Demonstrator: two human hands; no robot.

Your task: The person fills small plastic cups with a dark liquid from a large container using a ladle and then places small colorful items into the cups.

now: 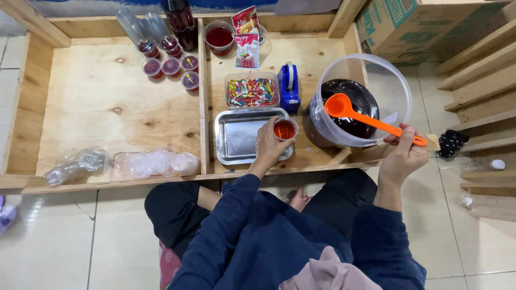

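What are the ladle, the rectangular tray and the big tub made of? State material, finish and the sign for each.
Orange ladle, held in the right hand: looks like moulded plastic, uniform bright colour with a soft sheen.
Rectangular tray: seemingly metal, likely steel or aluminium; silvery grey, dull reflections, rolled rim.
Big tub: clear glossy plastic; the dark liquid shows through its wall.

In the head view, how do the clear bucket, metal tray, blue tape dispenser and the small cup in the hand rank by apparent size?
1. clear bucket
2. metal tray
3. blue tape dispenser
4. small cup, held by the left hand

The bucket stands taller, nearer the camera, so its lead may be exaggerated.
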